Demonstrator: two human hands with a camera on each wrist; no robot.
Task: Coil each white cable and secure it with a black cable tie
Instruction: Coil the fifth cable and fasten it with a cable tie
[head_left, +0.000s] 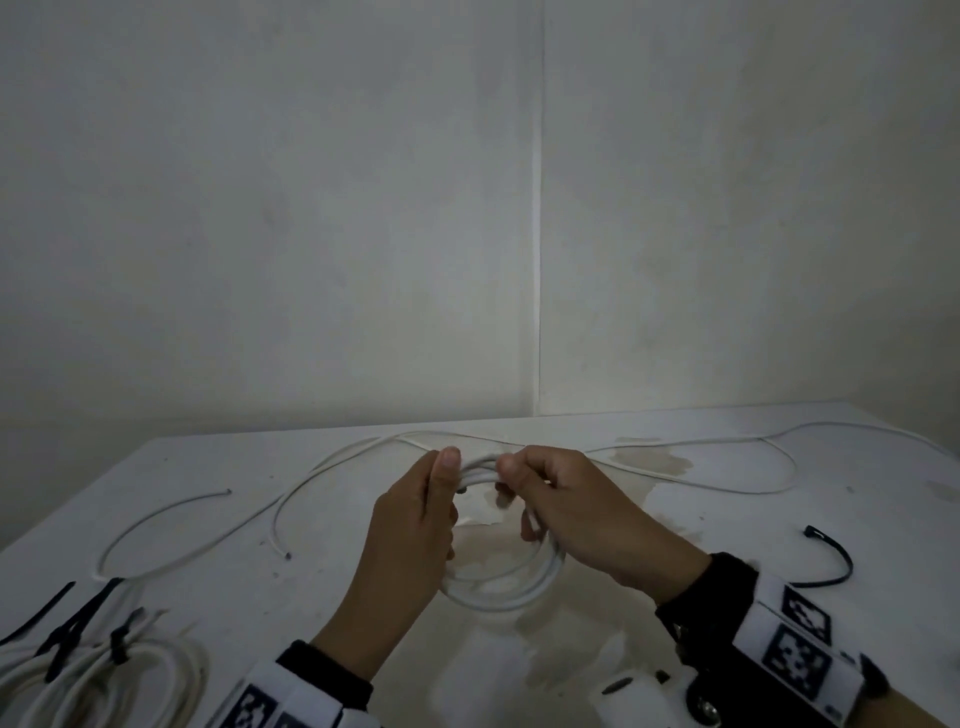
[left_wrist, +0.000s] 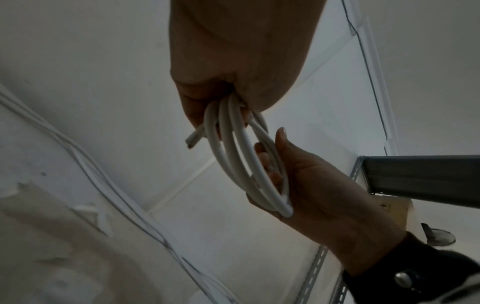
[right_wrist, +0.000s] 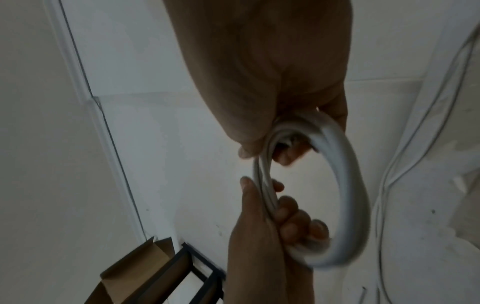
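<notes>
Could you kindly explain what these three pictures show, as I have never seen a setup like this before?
No machine here: a person wears one camera on the head and one on each wrist. The head view looks down at a white table. The left hand and right hand both grip a coil of white cable; each wrist view shows that coil from below. More loose white cable lies behind, a black cable tie lies to the right, and already tied coils sit at the near left.

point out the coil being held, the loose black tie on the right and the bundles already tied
coil (head_left: 511, 590), head view, its lower arc below the hands
loose black cable tie (head_left: 839, 564), head view, its curved strap
tied bundles (head_left: 156, 670), head view, white loops near the left corner
</notes>
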